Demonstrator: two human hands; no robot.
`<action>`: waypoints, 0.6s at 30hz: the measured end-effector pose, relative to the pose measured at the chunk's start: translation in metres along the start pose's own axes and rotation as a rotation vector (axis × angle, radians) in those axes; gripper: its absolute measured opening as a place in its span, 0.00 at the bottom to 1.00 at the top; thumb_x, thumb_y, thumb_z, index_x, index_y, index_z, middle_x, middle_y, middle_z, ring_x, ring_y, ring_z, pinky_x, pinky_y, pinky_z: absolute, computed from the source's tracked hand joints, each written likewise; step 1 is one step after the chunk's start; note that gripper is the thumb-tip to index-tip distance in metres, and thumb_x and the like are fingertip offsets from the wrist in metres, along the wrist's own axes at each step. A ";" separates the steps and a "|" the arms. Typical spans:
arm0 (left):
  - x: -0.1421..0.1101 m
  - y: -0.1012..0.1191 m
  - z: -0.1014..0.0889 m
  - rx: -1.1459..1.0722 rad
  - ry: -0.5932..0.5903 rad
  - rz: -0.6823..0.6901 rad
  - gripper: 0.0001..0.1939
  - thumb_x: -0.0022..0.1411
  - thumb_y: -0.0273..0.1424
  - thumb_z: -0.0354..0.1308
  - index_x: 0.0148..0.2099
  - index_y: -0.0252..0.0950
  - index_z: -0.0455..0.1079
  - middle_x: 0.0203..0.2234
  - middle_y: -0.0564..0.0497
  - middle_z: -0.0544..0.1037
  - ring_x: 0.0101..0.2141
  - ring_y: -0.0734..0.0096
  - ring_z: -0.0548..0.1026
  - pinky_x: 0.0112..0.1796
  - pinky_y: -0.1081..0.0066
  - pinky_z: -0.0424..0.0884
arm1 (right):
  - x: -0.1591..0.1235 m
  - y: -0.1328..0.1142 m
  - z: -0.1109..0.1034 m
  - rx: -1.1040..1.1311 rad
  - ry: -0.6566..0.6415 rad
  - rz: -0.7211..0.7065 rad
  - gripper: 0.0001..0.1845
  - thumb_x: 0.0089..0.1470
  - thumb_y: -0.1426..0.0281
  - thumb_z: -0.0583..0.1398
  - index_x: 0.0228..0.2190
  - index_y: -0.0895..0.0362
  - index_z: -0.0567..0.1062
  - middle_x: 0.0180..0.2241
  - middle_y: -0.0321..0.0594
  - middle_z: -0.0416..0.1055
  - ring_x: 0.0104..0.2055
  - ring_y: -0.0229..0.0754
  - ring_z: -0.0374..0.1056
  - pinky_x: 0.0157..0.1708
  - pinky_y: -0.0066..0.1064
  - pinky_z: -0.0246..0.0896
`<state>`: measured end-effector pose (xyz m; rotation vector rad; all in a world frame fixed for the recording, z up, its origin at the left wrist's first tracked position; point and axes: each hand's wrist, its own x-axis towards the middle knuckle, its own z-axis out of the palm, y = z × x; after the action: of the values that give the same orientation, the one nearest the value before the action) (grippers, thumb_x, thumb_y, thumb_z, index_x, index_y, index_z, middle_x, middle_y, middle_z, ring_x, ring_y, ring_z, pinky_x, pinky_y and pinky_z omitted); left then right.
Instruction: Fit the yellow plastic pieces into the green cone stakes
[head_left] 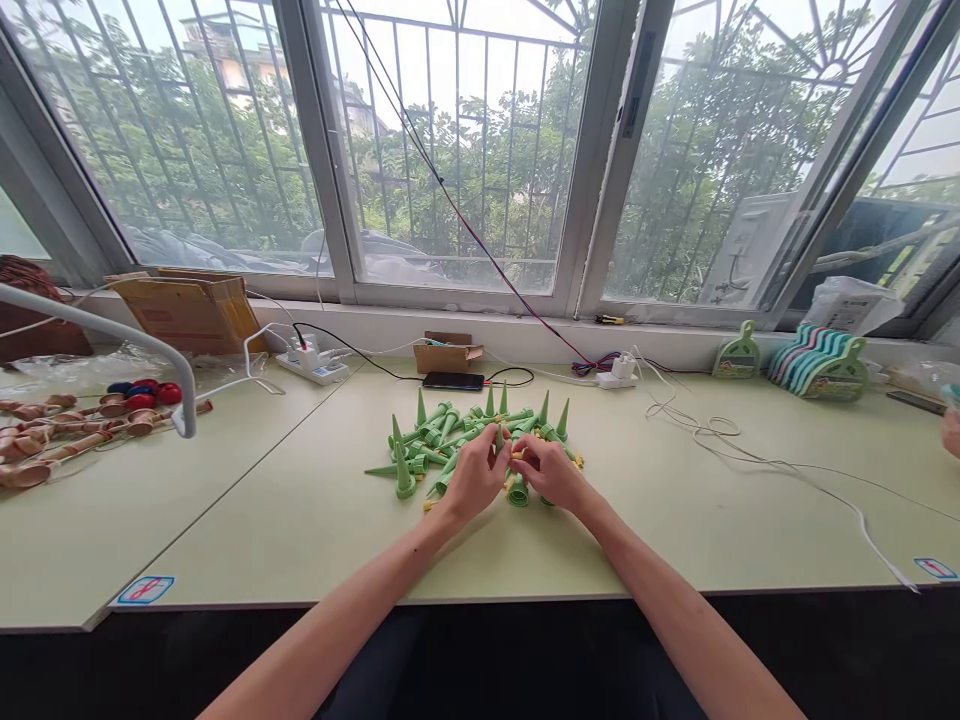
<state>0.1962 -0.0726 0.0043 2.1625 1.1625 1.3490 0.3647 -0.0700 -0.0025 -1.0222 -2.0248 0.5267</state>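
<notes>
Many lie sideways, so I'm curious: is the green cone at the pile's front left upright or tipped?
Upright: the green cone points its tip up, wide end down.

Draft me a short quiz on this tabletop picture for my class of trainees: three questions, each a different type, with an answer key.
1. True or false: the black phone lies nearer the person than the small cardboard box does.

2. Which things lie around the left hand and the right hand?
a) white cables
b) green cone-shaped pieces
c) wooden handles

3. Fill in the blank: the red balls are on the person's ____ side of the table.

Key: 1. True. 2. b. 3. left.
</notes>
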 end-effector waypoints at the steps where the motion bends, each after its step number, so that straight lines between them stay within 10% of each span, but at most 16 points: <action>1: 0.000 0.000 0.000 -0.001 -0.003 0.001 0.07 0.67 0.35 0.50 0.42 0.37 0.64 0.21 0.59 0.64 0.19 0.77 0.61 0.25 0.75 0.59 | 0.000 0.000 0.000 -0.005 0.001 0.000 0.07 0.60 0.65 0.57 0.31 0.54 0.68 0.18 0.30 0.66 0.20 0.36 0.56 0.25 0.28 0.52; 18: 0.000 0.001 0.000 0.000 -0.005 0.007 0.07 0.67 0.35 0.50 0.41 0.38 0.64 0.21 0.58 0.65 0.20 0.76 0.62 0.25 0.75 0.59 | 0.000 0.003 0.001 -0.019 0.002 -0.010 0.12 0.61 0.66 0.55 0.26 0.54 0.66 0.18 0.32 0.66 0.20 0.36 0.59 0.25 0.28 0.53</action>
<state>0.1965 -0.0737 0.0054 2.1700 1.1543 1.3462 0.3657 -0.0676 -0.0050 -1.0230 -2.0359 0.5015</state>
